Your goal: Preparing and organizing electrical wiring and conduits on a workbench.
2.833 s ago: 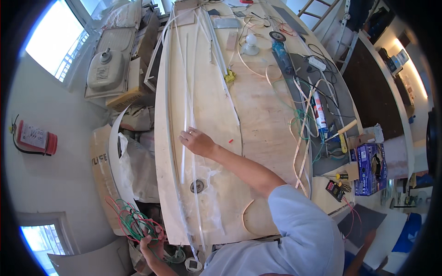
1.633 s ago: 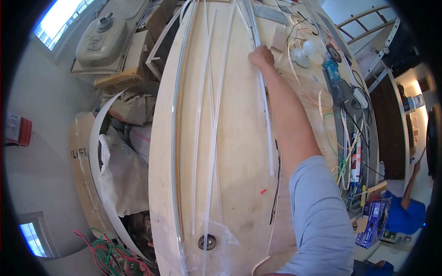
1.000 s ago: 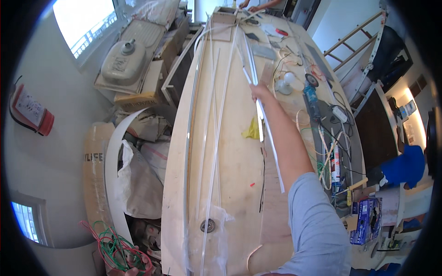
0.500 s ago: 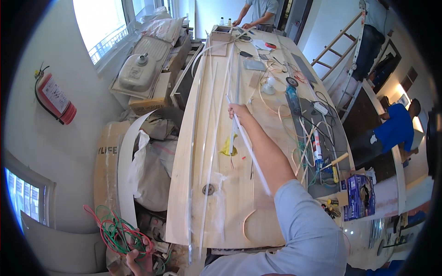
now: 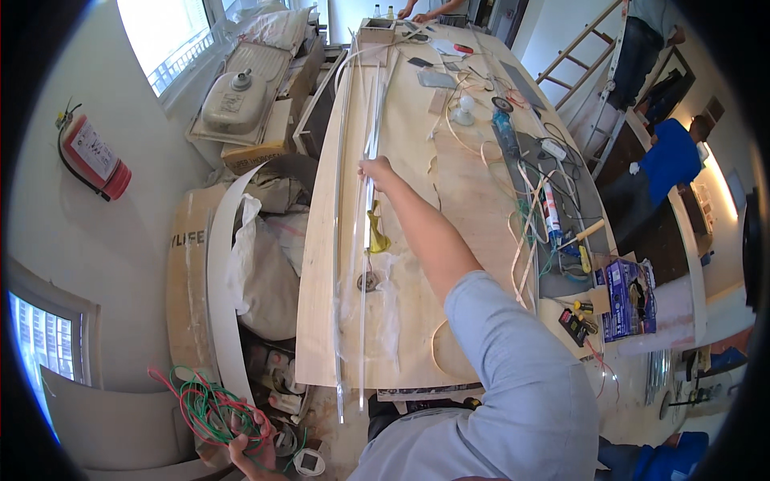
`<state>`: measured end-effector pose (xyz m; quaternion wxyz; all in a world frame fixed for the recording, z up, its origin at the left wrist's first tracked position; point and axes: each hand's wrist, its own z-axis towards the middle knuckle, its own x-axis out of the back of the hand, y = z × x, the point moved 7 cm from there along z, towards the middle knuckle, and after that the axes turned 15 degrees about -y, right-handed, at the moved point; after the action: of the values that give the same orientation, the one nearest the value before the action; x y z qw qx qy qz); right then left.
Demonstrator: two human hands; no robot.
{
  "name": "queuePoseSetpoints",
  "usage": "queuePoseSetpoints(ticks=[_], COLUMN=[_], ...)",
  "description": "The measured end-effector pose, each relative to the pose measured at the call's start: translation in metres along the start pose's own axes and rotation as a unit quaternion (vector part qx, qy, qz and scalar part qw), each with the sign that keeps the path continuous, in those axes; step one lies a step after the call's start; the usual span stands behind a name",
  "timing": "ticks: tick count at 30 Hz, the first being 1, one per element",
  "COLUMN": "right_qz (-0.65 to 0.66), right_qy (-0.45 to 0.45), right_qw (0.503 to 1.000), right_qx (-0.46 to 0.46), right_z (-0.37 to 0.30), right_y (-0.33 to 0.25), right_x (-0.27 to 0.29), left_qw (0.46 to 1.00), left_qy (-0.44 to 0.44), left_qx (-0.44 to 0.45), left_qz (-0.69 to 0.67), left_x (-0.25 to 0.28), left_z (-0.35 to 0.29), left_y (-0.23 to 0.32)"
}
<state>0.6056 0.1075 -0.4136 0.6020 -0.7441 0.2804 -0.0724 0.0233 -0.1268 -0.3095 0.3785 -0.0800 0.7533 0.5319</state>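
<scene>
My right hand (image 5: 375,171) reaches out over a long plywood-topped table (image 5: 317,337), its fingers closed around long, thin pale strips (image 5: 368,228). Exactly how many strips are in the grip cannot be made out. Below the hand, a crumpled yellow piece of material (image 5: 377,234) hangs against the strips. More long narrow strips (image 5: 339,353) run lengthwise along the table's left side. Down at the lower left, my left hand (image 5: 247,450) grips a tangled bundle of red and green wire (image 5: 216,413), off the table's edge.
An angle grinder (image 5: 505,132), a light bulb (image 5: 464,111), cables and a sealant tube (image 5: 551,212) lie on the table's right side. A blue box (image 5: 628,301) stands at its right edge. Sacks (image 5: 277,280) and a sink (image 5: 234,104) crowd the left. Other people work behind and right.
My right hand has moved left, bringing its strip alongside others. The yellow piece and nearby strips have shifted left too. My left hand still holds the wire bundle.
</scene>
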Motion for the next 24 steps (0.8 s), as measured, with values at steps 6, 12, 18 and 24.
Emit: queuePoseSetpoints(ticks=[6,12,18,24], right_qz=[-0.14,-0.304,-0.276,-0.713], right_qy=[0.074,0.004,-0.178,0.044], right_qw=[0.987,0.948,0.944,0.697], right_qx=[-0.001,-0.093,-0.046,0.059], right_z=[0.045,0.041,0.031,0.011], right_y=[0.03,0.04,0.019,-0.019], right_x=[0.017,0.003,0.041,0.168], left_qw=[0.997,0.996,0.997,0.997], left_qy=[0.076,0.086,0.07,0.07], left_qx=[0.022,0.025,0.015,0.021], left_qz=[0.019,0.03,0.027,0.011], left_x=[-0.005,-0.003,0.0,0.006], left_z=[-0.017,-0.016,0.001,0.007], left_y=[-0.002,-0.002,-0.005,-0.016])
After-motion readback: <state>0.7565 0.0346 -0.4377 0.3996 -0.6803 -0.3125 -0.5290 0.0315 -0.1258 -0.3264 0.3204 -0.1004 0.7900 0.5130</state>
